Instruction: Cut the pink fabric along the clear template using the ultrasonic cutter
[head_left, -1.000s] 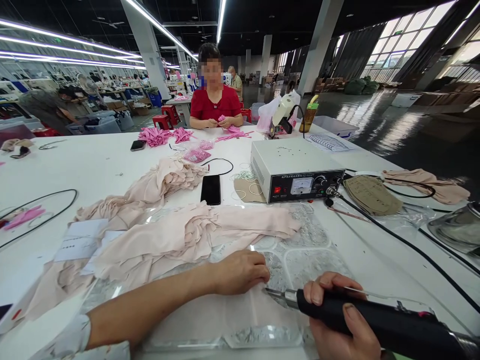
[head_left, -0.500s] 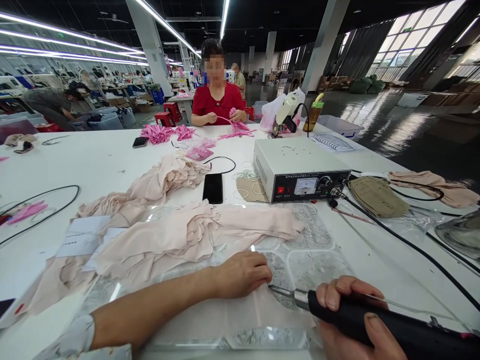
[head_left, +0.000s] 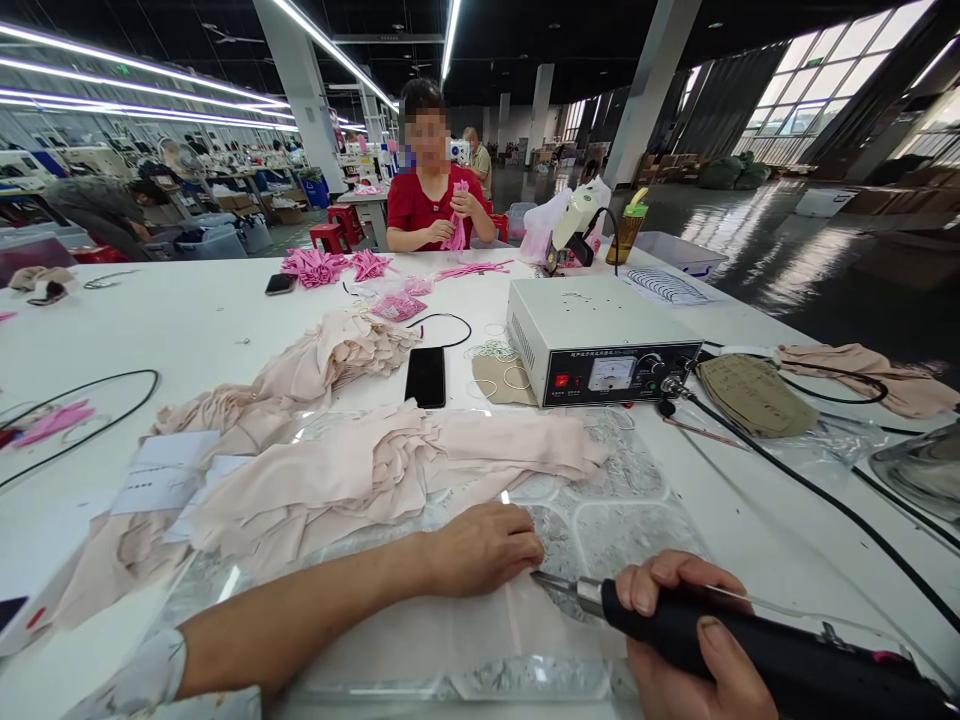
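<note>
My right hand point(head_left: 694, 620) is wrapped around the thick black handle of a corded cutter point(head_left: 720, 640). Its thin metal tip points left and meets the edge of a sheer pale pink fabric piece point(head_left: 480, 630), close to my left fingertips. With fingers curled together, my left hand point(head_left: 484, 548) grips that fabric's upper edge; the fingertips are partly hidden. The fabric lies on a clear, glossy patterned mat point(head_left: 630, 535). Just beyond my left hand, a stack of pale pink fabric pieces point(head_left: 390, 450) spreads across the mat.
A grey control box point(head_left: 607, 320) with a dial stands ahead, a black cable point(head_left: 810, 480) running from its front. A phone point(head_left: 425, 378) lies beside it. Across the white table point(head_left: 187, 310), a person in red point(head_left: 431, 205) handles pink strips. A green pattern piece point(head_left: 754, 395) is at right.
My right hand and the cutter have shifted slightly left, the tip sliding along the fabric edge toward my left fingers. My left hand stays put. The person opposite has raised the pink strips.
</note>
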